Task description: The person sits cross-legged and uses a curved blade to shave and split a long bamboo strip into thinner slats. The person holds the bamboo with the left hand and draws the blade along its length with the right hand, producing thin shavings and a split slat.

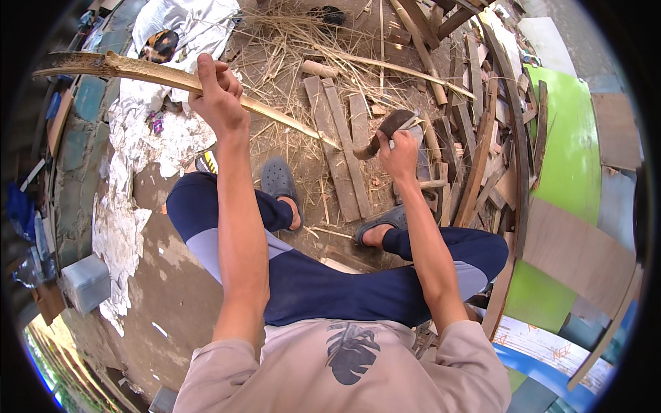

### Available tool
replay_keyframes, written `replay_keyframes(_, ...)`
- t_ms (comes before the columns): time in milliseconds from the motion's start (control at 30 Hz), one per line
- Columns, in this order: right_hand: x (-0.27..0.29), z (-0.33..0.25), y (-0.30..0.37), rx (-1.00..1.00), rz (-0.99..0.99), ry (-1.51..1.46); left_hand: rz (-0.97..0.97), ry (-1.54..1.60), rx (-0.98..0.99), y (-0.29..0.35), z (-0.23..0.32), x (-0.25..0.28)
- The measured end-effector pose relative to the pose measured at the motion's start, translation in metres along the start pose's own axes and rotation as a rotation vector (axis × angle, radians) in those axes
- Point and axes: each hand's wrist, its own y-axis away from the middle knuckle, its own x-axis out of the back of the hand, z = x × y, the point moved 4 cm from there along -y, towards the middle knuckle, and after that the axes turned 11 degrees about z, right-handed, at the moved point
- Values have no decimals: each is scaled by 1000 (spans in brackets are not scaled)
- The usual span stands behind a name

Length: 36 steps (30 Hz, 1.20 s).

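Observation:
A long split bamboo strip slants across the far left, dark and wide at its left end and narrowing to a pale tip in the middle. My left hand is closed around it, with the index finger raised along its upper side. In front of my right leg, my right hand grips a dark, curved knife; its handle is largely hidden by my fingers. The knife's lower left end lies close to the strip's tip, and I cannot tell whether they touch. Below that tip, two weathered boards lie on the ground.
Bamboo shavings litter the ground ahead. A heap of wooden slats fills the right side, beside green panels. Crumpled white cloth spreads at left, with an orange-and-black patch on it. A clear plastic container stands further left.

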Motion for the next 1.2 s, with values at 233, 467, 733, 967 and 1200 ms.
replay_keyframes(233,12,-6,10,-13,24,40,29,-6,40,2,-3,4)
replay_keyframes(467,5,1,1,4,-141,33,-7,-1,9,4,-4,1)
replay_keyframes(733,13,-8,23,-104,-12,47,-4,-4,20,2,-6,-5)
replay_keyframes(967,6,-9,21,-70,-128,96,-4,-40,17,4,-7,-5)
replay_keyframes(1200,48,-47,-24,-50,42,91,-8,-34,8,3,-6,-2)
